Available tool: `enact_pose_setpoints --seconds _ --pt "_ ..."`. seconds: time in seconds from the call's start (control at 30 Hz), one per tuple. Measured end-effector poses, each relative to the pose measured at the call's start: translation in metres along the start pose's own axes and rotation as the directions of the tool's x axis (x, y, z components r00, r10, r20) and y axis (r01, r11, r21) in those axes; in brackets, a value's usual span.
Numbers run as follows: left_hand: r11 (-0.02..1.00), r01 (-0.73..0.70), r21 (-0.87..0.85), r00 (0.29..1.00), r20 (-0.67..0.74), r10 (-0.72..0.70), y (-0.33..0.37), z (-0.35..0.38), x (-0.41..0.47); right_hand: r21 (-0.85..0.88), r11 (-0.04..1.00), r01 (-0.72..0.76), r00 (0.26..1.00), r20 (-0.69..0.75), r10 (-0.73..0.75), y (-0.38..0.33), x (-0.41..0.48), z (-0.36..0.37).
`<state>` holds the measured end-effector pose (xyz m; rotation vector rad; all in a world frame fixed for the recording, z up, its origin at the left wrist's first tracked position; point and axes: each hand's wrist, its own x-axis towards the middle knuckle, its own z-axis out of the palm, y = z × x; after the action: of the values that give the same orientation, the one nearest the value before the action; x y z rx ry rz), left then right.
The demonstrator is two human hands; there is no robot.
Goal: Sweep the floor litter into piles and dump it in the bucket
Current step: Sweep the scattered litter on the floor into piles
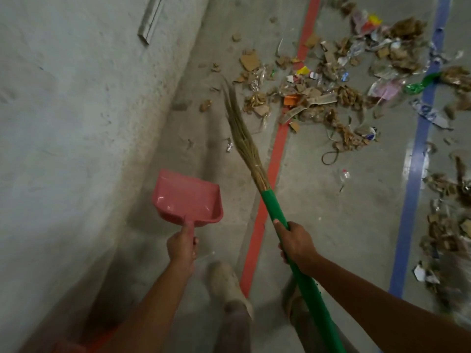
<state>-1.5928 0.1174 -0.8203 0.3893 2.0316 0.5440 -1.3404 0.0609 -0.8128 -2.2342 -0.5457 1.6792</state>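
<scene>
My left hand (182, 247) grips the handle of a pink dustpan (187, 198), held above the floor with nothing in it. My right hand (295, 243) grips the green handle of a grass broom (244, 138). Its bristle tips reach the left edge of a spread of litter (328, 90): cardboard scraps, wrappers and plastic across the upper right floor. More litter (448, 222) lies along the right edge. No bucket is in sight.
A rough grey wall (76, 110) rises on the left, with a metal strip (150, 20) on it. A red floor line (275, 154) and a blue floor line (415, 179) run up the concrete. My shoes (229, 284) stand at the bottom.
</scene>
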Motion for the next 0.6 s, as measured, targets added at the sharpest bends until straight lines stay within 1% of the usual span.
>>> enact_pose_setpoints --seconds 0.1,0.2,0.27,0.33,0.37,0.43,0.5,0.6 --pt "1.0 -0.009 0.029 1.0 0.026 0.009 0.016 -0.001 0.024 -0.101 0.994 0.045 0.998 0.043 -0.04 -0.02 0.012 0.016" --pt "0.999 -0.012 0.053 1.0 0.011 0.011 0.03 -0.003 0.057 -0.217 0.972 0.094 0.988 0.136 -0.066 -0.048 0.036 0.046" --pt "0.997 -0.012 0.071 1.0 -0.008 0.013 0.039 -0.004 0.084 -0.275 0.959 0.063 0.982 0.191 -0.009 -0.066 0.061 0.069" --pt "0.996 -0.016 0.09 1.0 -0.002 0.016 0.046 -0.005 0.109 -0.276 0.96 -0.051 0.978 0.182 0.105 -0.073 0.09 0.09" --pt "0.995 -0.019 0.094 1.0 0.016 0.018 0.049 -0.005 0.122 -0.227 0.966 -0.12 0.976 0.152 0.157 -0.075 0.102 0.097" --pt "0.994 -0.029 0.109 0.998 0.056 0.023 0.06 -0.004 0.145 -0.017 0.972 -0.233 0.971 0.053 0.233 -0.073 0.12 0.104" --pt "0.988 -0.041 0.15 0.995 0.094 0.027 0.075 0.002 0.164 0.221 0.935 -0.278 0.952 -0.066 0.299 -0.068 0.131 0.101" --pt "0.973 -0.106 0.206 0.981 0.183 0.068 0.102 0.015 0.179 0.476 0.834 -0.278 0.865 -0.253 0.433 -0.066 0.138 0.081"
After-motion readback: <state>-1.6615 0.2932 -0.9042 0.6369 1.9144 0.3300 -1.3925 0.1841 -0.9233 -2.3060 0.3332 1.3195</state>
